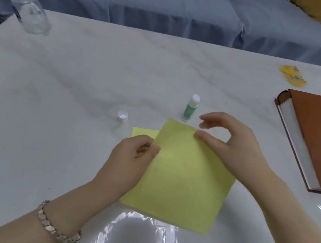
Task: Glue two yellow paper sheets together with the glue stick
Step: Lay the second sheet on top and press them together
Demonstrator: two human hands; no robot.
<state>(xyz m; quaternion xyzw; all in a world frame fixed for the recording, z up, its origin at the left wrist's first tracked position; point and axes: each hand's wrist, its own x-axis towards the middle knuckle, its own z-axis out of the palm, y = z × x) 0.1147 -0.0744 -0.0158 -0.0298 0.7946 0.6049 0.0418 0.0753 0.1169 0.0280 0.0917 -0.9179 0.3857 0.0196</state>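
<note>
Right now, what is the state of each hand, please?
Left hand: pinches the left edge of the top yellow sheet.
Right hand: thumb touches that sheet's far edge; a grip cannot be told.

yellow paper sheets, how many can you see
2: the top sheet and a lower sheet mostly under it, one corner showing at its left. Others may be hidden beneath.

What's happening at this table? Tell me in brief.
A person holds the top yellow sheet over the bottom yellow sheet, which lies on the marble table. The left grip pinches the top sheet's left edge. The right grip has its thumb on the far edge, though a pinch is unclear. The glue stick stands uncapped just beyond, its cap nearby.
</note>
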